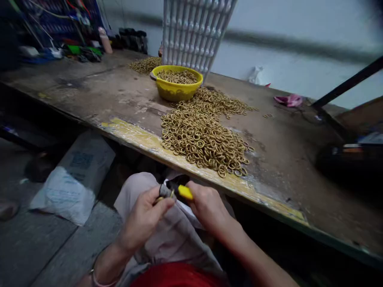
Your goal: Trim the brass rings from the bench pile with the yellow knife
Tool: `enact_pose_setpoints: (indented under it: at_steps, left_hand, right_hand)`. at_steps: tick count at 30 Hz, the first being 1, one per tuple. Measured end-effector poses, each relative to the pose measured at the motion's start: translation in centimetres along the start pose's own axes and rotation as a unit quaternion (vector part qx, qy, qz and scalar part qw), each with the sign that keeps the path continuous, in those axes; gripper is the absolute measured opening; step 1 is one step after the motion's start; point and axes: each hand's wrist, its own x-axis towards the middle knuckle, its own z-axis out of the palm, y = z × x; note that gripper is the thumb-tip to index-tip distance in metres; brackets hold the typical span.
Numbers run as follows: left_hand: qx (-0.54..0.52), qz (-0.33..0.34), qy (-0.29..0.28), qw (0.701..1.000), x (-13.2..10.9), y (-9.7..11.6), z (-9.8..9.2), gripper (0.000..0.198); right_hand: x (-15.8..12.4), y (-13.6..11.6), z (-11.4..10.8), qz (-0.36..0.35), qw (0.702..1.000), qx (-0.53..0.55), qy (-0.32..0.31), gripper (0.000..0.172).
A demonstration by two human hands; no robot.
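Both hands are down over my lap, below the front edge of the workbench (119, 95). My right hand (209, 207) is closed round a tool with a yellow and black handle (183, 191). My left hand (143, 215) pinches a small brass ring (161, 197) against the tool's metal tip. On the bench just beyond lies a big heap of brass rings (203, 137). Behind it stands a yellow bowl (175, 91) filled with more rings.
A white perforated crate (194, 32) stands behind the bowl, with another ring pile (146, 63) to its left. Clutter and a bottle (105, 40) sit at the far left end. A white sack (72, 179) lies on the floor at left. Pink cloth (289, 99) lies at right.
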Motion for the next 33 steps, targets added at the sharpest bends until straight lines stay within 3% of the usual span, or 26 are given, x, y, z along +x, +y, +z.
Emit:
enact_pose_setpoints:
  at_steps: [3, 5, 9, 12, 17, 23, 26, 27, 29, 31, 33]
  left_hand:
    - [-0.014, 0.04, -0.102, 0.994, -2.1, 0.7, 0.7, 0.019]
    - [-0.074, -0.007, -0.117, 0.99, -2.3, 0.4, 0.8, 0.022]
    - [-0.253, -0.106, -0.051, 0.96, -0.4, -1.2, 0.6, 0.037]
    - [-0.316, -0.131, -0.004, 0.94, 0.7, -2.2, 0.1, 0.034]
    - [-0.376, -0.147, -0.028, 0.914, 0.7, -3.4, -0.8, 0.025]
    - [-0.415, -0.18, -0.029, 0.891, 1.7, -4.3, -1.2, 0.036]
    - [-0.405, -0.18, 0.002, 0.897, 2.2, -4.4, -1.6, 0.035]
    - [-0.403, -0.171, 0.018, 0.899, 2.3, -4.3, -1.8, 0.032]
    - [-0.399, -0.147, 0.04, 0.904, 2.4, -4.2, -2.1, 0.024]
    - [-0.4, -0.122, 0.044, 0.907, 2.2, -4.0, -2.2, 0.02]
    - [-0.398, -0.113, 0.028, 0.91, 2.0, -3.6, -2.0, 0.02]
  right_hand:
    - [1.4, 1.1, -0.2, 0.058, 0.998, -0.015, 0.002, 0.013]
    - [2.6, 1.0, -0.7, 0.035, 0.999, -0.003, 0.035, 0.013]
    - [6.8, -0.9, -2.2, -0.031, 0.992, -0.006, 0.123, 0.018]
    - [11.0, -2.4, -2.8, -0.036, 0.992, -0.05, 0.114, 0.021]
    - [15.9, -3.9, -2.2, -0.011, 0.992, -0.071, 0.108, 0.027]
    - [16.3, -3.4, -2.8, -0.006, 0.991, -0.06, 0.12, 0.026]
    - [13.9, -2.7, -3.1, -0.047, 0.979, 0.072, 0.185, 0.014]
    - [12.7, -2.5, -2.9, -0.069, 0.965, 0.165, 0.192, 0.011]
    - [10.1, -2.3, -2.2, -0.084, 0.906, 0.395, 0.128, 0.022]
    - [7.6, -2.3, -1.0, -0.055, 0.807, 0.587, 0.017, 0.023]
    - [5.5, -2.5, 0.3, -0.005, 0.696, 0.717, -0.045, 0.027]
